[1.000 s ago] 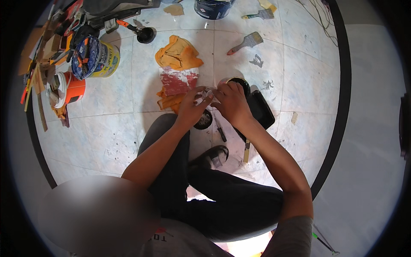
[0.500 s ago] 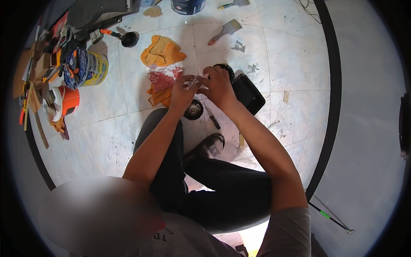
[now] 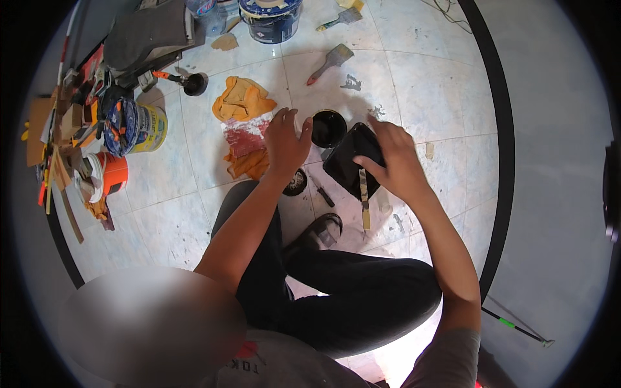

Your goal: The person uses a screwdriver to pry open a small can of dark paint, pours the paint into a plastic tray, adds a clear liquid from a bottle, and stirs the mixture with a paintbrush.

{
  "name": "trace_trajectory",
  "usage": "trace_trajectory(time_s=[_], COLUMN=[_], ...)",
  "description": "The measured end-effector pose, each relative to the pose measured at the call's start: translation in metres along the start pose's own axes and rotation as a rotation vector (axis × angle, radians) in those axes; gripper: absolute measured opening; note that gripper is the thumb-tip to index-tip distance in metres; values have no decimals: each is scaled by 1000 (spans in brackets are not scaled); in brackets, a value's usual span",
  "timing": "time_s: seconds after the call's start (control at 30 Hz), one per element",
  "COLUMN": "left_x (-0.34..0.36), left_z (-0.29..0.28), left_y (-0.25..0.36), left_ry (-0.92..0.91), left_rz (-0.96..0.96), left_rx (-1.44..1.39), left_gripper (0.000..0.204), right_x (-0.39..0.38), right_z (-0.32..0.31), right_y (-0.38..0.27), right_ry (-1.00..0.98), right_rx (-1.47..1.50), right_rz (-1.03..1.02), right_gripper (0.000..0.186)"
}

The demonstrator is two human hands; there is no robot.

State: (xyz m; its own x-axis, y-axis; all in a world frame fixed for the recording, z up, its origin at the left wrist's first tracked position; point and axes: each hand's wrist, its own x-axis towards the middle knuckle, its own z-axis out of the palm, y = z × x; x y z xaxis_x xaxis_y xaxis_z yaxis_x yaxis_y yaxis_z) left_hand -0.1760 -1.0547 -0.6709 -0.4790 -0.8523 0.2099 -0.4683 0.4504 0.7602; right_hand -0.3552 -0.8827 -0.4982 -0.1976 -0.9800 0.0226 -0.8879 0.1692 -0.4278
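My left hand [image 3: 286, 143] is over the red-and-white smeared pad [image 3: 244, 137], fingers stretched and thumb apart. Nothing shows in it. A round black tub [image 3: 329, 129] with a dark inside stands between my hands. My right hand [image 3: 393, 155] is spread above the right side of a black rectangular tray [image 3: 346, 161], its thumb reaching over the tray; whether it touches the rim is unclear. A paint-stained flat stick [image 3: 365, 210] lies at the tray's near end. Partly behind my left wrist is a small round black container [image 3: 296, 183] with pale residue. Beside it lies a dark-handled tool [image 3: 323, 194].
Orange cloth [image 3: 242, 98] lies by the pad. Two paintbrushes [image 3: 331, 63] and a blue-rimmed paint bucket [image 3: 270, 22] are farther off. At left stand a yellow-blue bucket [image 3: 147, 128], an orange bucket [image 3: 115, 171] and piled tools. A wall [image 3: 550, 161] borders the floor at right.
My hands, earlier close together with something pale at the fingertips, have parted. The right one has moved right and nearer over the tray, uncovering the black tub. The view has shifted slightly.
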Motion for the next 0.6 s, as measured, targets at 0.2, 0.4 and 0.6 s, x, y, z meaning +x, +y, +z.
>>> trace_trajectory(time_s=[0.2,0.4,0.6], left_x=[12,16,26], left_z=[32,28,26], left_y=[-1,6,20], left_ry=[-170,-307,-432], left_rz=[-177,-343,-410], left_rx=[469,524,564], left_gripper=[47,53,69], right_x=[-64,-142,-257], right_z=[-65,-72,15], right_y=[-11,26,78], right_ry=[54,312,561], right_rx=[-101,7,50], right_rz=[215,662,1060], right_gripper=[93,93,84])
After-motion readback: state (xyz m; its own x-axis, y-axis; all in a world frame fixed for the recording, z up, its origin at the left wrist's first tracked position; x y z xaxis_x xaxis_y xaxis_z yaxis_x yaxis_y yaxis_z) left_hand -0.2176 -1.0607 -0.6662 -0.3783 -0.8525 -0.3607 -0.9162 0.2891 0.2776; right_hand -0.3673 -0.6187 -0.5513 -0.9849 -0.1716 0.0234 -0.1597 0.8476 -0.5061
